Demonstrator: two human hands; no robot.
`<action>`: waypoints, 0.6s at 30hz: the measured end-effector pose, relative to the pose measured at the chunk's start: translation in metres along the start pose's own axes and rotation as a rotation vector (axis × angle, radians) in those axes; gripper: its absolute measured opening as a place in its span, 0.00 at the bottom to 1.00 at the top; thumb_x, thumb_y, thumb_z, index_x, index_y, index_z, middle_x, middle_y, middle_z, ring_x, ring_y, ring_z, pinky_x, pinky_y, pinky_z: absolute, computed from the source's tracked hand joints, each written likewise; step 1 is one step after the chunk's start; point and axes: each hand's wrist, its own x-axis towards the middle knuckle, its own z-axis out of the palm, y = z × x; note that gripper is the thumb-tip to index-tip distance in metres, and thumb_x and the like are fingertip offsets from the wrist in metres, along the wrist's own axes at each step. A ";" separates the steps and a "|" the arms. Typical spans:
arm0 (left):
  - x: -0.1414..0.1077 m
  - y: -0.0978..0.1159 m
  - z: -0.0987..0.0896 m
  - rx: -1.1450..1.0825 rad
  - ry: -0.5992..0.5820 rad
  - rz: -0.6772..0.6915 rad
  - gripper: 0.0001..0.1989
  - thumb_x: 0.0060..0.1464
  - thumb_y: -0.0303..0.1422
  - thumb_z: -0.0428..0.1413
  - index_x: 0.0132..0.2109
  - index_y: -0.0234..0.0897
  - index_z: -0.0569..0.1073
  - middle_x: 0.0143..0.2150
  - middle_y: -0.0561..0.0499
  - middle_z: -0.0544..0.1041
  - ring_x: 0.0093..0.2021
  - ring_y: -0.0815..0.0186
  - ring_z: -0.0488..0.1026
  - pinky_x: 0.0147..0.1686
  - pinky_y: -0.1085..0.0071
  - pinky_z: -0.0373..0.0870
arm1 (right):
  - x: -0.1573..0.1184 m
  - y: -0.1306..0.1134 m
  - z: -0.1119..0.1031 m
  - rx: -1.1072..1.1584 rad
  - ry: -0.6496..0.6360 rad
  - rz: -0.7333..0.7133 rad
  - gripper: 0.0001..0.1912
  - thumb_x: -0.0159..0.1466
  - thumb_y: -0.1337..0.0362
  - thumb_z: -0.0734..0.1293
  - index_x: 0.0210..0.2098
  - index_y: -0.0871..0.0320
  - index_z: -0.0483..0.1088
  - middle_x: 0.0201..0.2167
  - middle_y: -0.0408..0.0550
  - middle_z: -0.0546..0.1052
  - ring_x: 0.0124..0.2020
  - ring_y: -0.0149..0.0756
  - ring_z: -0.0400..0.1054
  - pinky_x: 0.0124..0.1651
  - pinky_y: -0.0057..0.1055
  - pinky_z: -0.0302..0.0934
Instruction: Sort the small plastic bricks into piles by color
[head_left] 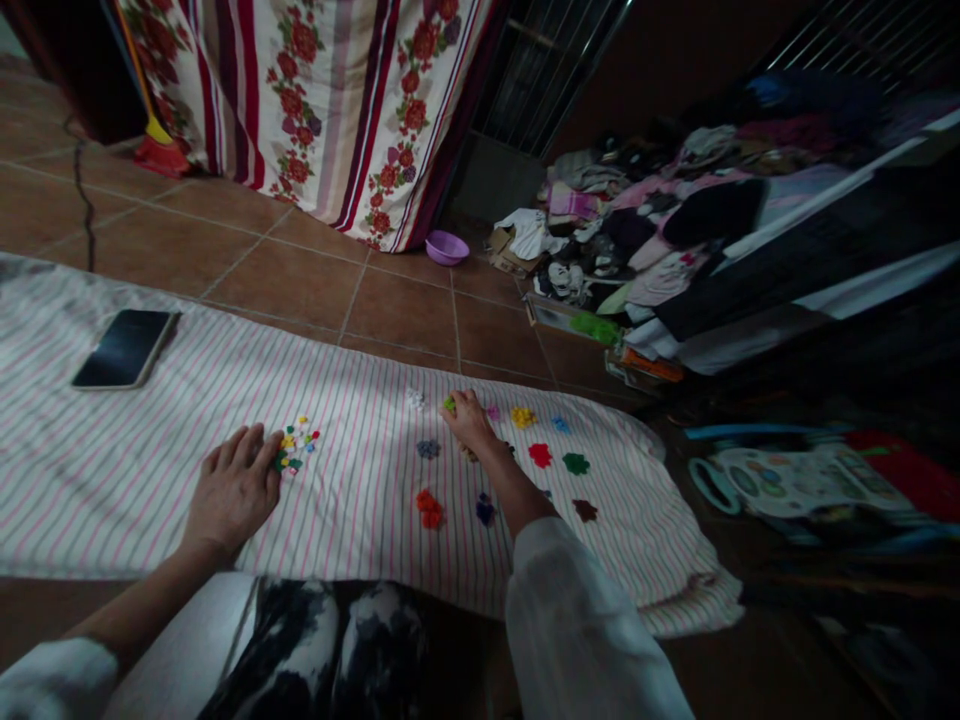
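Observation:
My left hand (234,488) lies flat on the striped cloth, fingers slightly spread. Its fingertips are beside a loose cluster of mixed small coloured pieces (300,440), too small to name exactly. Farther right, my right hand (471,422) reaches down with curled fingertips at a light-green pile (450,403); what is between them is hidden. Around it lie single-colour piles: white (415,399), grey (428,449), orange (429,508), dark blue (485,510), yellow (523,417), red (540,455), green (576,463), light blue (560,424) and brown (585,511). My right hand and forearm partly cover other piles.
A smartphone (126,348) rests on the left of the striped cloth (360,400). Beyond are a tiled floor, a purple basin (447,247), a floral curtain (300,110) and a heap of clothes (637,210). A colourful plastic item (810,475) stands at the right.

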 end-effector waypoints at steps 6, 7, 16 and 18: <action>0.000 0.000 0.000 0.007 0.012 0.006 0.26 0.64 0.35 0.43 0.63 0.32 0.72 0.65 0.33 0.71 0.66 0.46 0.65 0.59 0.48 0.65 | 0.003 0.002 -0.005 -0.008 -0.029 -0.019 0.12 0.70 0.63 0.64 0.51 0.59 0.71 0.49 0.54 0.71 0.49 0.37 0.69 0.50 0.26 0.62; 0.000 0.000 0.000 0.011 0.011 0.006 0.26 0.64 0.35 0.43 0.62 0.32 0.72 0.65 0.33 0.71 0.66 0.46 0.66 0.59 0.49 0.65 | 0.003 0.003 -0.006 -0.011 -0.035 -0.021 0.13 0.70 0.64 0.64 0.52 0.59 0.71 0.49 0.54 0.71 0.49 0.36 0.69 0.50 0.26 0.61; 0.000 0.000 -0.001 -0.001 0.004 -0.002 0.26 0.63 0.35 0.43 0.63 0.35 0.72 0.65 0.34 0.71 0.66 0.47 0.65 0.60 0.48 0.65 | 0.001 0.007 -0.013 0.003 -0.074 -0.026 0.18 0.69 0.61 0.65 0.56 0.57 0.71 0.52 0.54 0.72 0.51 0.38 0.70 0.51 0.27 0.61; 0.000 0.000 -0.001 -0.011 0.007 -0.001 0.26 0.62 0.35 0.44 0.63 0.34 0.72 0.65 0.34 0.71 0.66 0.47 0.65 0.59 0.48 0.65 | -0.001 0.010 -0.012 0.026 -0.055 -0.034 0.18 0.68 0.61 0.66 0.57 0.56 0.71 0.51 0.53 0.73 0.49 0.38 0.70 0.51 0.28 0.62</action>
